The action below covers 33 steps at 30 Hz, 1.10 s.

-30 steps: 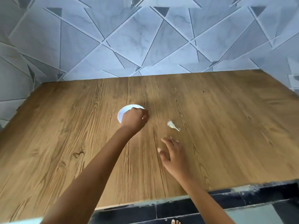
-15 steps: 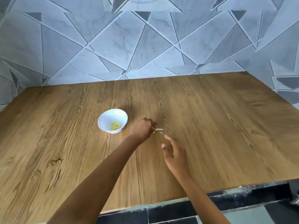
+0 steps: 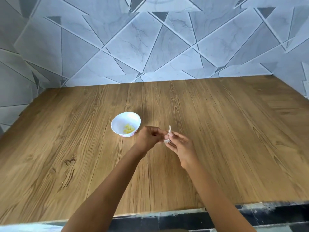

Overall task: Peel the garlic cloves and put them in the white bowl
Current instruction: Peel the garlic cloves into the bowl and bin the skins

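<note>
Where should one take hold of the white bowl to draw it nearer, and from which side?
Probably pinch the scalloped rim of the white bowl at its near right edge, coming from above: it stands upright and open, that edge is nearest the left hand, and the peeled cloves lie low inside.

Bright, even daylight; faint shadow right of the small white scalloped bowl (image 3: 117, 122); frame edges bend; the brown wooden tabletop (image 3: 234, 148) blurs slightly near the camera.
</note>
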{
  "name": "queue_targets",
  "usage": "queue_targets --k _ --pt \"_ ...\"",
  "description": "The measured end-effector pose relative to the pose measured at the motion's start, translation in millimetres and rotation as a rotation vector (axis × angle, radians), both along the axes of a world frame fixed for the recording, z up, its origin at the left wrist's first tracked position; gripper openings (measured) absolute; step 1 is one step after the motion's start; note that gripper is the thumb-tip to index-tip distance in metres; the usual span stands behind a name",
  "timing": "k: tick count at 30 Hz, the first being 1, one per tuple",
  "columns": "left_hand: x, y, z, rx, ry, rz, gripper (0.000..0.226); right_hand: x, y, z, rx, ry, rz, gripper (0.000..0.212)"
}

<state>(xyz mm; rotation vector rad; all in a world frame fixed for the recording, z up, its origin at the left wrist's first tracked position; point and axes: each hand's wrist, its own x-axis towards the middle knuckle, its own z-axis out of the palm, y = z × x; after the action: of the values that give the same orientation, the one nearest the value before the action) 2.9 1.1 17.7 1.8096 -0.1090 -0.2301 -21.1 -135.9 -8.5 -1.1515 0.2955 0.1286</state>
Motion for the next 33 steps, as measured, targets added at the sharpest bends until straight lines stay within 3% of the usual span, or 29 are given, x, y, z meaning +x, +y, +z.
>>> queue_targets --k 5,17,33 --pt "-3.6 5.2 1.6 -0.033 0.097 0.021 0.004 0.2 3.6 4.0 0.013 0.055 0.041 0.005" --pt "-3.7 2.7 0.8 -0.053 0.198 0.041 0.004 -1.2 5.9 9.0 -0.028 0.075 -0.001 0.009" --pt "-2.7 2.1 -14.6 -0.243 0.354 0.107 0.005 -1.8 6.7 3.6 -0.064 0.057 0.010 0.010"
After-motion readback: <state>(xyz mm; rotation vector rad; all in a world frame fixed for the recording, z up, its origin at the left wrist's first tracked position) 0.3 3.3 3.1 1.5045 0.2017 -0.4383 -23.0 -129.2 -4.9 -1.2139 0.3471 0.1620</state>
